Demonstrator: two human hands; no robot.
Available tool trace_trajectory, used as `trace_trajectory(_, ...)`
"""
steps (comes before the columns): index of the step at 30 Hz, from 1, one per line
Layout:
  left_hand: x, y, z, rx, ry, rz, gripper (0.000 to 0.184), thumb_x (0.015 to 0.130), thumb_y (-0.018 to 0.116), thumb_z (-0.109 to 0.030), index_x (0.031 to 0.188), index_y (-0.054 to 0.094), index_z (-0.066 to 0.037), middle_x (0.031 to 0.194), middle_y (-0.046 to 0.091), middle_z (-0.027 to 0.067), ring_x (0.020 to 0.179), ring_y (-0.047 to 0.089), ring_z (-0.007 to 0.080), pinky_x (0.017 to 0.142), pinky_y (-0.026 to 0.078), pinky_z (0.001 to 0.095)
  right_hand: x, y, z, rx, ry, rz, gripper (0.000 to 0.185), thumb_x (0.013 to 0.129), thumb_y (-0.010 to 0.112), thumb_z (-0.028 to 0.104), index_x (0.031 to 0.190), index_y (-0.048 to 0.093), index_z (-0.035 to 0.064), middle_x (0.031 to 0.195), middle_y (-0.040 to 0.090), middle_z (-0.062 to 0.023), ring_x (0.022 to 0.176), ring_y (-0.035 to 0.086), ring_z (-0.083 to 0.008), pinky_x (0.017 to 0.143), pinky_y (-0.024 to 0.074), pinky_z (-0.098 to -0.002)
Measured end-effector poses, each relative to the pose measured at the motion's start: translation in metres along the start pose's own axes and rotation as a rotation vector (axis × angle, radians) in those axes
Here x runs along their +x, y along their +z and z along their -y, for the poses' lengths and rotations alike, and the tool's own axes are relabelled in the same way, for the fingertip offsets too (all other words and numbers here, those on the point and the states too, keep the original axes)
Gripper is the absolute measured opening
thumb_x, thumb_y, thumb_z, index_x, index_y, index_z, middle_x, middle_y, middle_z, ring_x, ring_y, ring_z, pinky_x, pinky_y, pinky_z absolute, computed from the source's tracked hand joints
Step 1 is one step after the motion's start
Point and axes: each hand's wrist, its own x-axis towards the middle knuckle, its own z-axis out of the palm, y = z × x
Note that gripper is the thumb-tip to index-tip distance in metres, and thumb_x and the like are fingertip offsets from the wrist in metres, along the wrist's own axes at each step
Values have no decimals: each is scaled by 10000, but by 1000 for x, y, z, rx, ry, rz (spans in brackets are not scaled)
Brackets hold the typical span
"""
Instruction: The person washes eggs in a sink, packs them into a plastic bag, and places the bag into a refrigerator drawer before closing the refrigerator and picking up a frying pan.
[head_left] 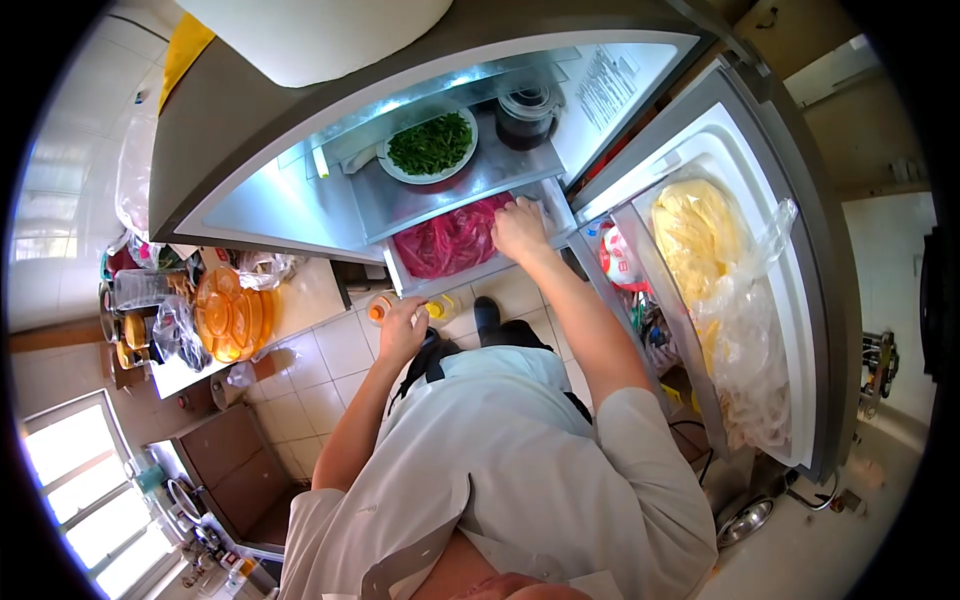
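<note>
Step in hand, I judge: reaching into the drawer (pixel 412 286), one, pulled out. Pink bag (pixel 445 240), one, inside it. My right hand (pixel 520 230): fingers curled at the bag's edge; grip, I cannot tell. My left hand (pixel 402 328): fingers bent near bottles (pixel 440 308), two; grip unclear. Next move likely calls for a firm pinch. Plate (pixel 428 180), one. Jar (pixel 525 122), one.

You get cool, bright light inside the fridge (pixel 285 205) at upper centre and overexposed glare from the window (pixel 105 490) at lower left — while fisheye distortion bends your edges towards black corners.
</note>
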Motion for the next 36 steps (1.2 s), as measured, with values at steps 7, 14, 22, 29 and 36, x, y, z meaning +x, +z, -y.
trace_trajectory(7, 3, -4, -1, 19, -6, 48, 218, 877, 627, -157, 1054, 677, -39, 1059, 676, 133, 936, 601, 303, 847, 476, 368, -57, -24, 38, 611, 50, -124, 239, 844, 625, 271, 820, 699, 45, 794, 682, -136, 776, 651, -301, 704, 516, -411)
trace_trajectory(14, 4, -4, -1, -52, -68, 79, 251, 912, 603, -172, 1114, 666, -37, 1063, 683, 131, 992, 628, 279, 864, 490, 360, -108, 35, 48, 1428, 642, 506, 419, 954, 593, 387, 1023, 647, -23, 880, 698, -134, 701, 682, -211, 642, 556, -329)
trace_trajectory(22, -5, 4, 27, -256, -248, 128, 288, 946, 596, -206, 1160, 659, -24, 1088, 698, 118, 979, 659, 199, 854, 508, 325, -89, 47, 59, 1754, 940, 357, 442, 1008, 533, 336, 1198, 539, -63, 1076, 675, -181, 879, 708, -274, 768, 577, -363)
trace_trajectory(29, -47, 6, 83, -125, -412, 218, 330, 904, 630, -258, 1135, 675, -27, 1004, 719, 133, 897, 683, 226, 813, 528, 335, -91, 49, 50, 1692, 881, 395, 365, 1020, 511, 314, 1116, 571, -33, 1021, 701, -144, 844, 707, -230, 711, 565, -336)
trace_trajectory(36, -154, 13, 218, -86, -762, 213, 288, 867, 643, -261, 1024, 722, -33, 877, 720, 110, 787, 671, 195, 726, 529, 328, -98, 54, 48, 1737, 851, 395, 293, 1023, 489, 288, 1023, 584, 10, 939, 717, -110, 734, 689, -170, 624, 534, -283)
